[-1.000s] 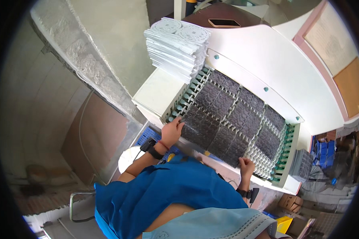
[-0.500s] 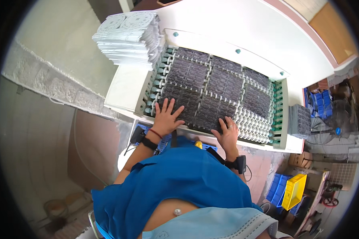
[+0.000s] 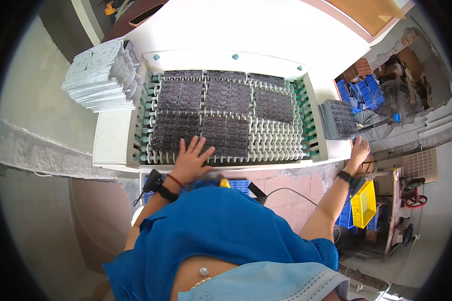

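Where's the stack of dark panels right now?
In the head view, the dark stack is on the right, just beyond the right end of the roller bed, with the right hand near its closest corner.

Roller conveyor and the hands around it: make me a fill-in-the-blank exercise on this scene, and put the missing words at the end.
1. The right hand is near the dark-topped stack to the ____ of the conveyor.
2. The left hand, fingers spread, has a thin ____ bracelet at its wrist.
3. The tall pile of white sheets stands on the conveyor's ____ side.
4. The hub of the fan is coloured ____.

Missing words: right; red; left; blue.
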`<action>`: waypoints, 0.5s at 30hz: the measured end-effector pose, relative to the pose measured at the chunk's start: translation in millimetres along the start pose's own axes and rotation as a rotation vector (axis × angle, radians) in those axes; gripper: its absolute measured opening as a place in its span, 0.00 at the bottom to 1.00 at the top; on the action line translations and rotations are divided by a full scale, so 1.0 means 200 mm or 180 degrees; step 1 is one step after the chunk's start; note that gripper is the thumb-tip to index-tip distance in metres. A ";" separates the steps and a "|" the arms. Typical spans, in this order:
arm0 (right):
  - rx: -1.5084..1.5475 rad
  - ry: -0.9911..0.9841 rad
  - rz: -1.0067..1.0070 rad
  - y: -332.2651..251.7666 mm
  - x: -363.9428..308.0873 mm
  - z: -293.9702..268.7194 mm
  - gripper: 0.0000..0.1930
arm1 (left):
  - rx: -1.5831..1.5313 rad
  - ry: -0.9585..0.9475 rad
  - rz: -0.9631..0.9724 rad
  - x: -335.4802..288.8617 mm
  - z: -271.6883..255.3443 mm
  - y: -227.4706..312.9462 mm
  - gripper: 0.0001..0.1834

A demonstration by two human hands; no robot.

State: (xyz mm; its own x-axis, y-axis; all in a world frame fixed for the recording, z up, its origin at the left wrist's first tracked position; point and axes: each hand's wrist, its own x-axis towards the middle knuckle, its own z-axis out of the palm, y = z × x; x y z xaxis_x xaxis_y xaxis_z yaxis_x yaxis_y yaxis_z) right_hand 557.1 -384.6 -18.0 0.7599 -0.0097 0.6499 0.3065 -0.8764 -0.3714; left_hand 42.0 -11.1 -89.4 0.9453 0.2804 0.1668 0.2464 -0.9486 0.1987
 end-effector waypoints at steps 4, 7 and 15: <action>0.0242 -0.0850 -0.0021 0.13 0.17 0.15 0.29 | -0.0058 -0.0237 0.0141 0.02 0.17 0.12 0.39; 0.0285 -0.0935 -0.0204 0.19 0.20 0.17 0.26 | 0.0019 -0.0271 0.0097 0.11 0.14 0.20 0.40; 0.1582 -0.0802 0.1401 0.15 0.07 0.00 0.17 | 0.0055 -0.0370 0.0046 0.23 0.15 0.25 0.39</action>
State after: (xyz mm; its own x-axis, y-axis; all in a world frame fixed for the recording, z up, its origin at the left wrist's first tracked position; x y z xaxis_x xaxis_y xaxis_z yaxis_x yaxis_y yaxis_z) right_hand 577.4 -410.1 -19.6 0.9644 -0.1481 0.2191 0.1202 -0.4926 -0.8619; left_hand 104.8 -50.1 -101.1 0.9669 0.2488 0.0563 0.2353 -0.9551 0.1801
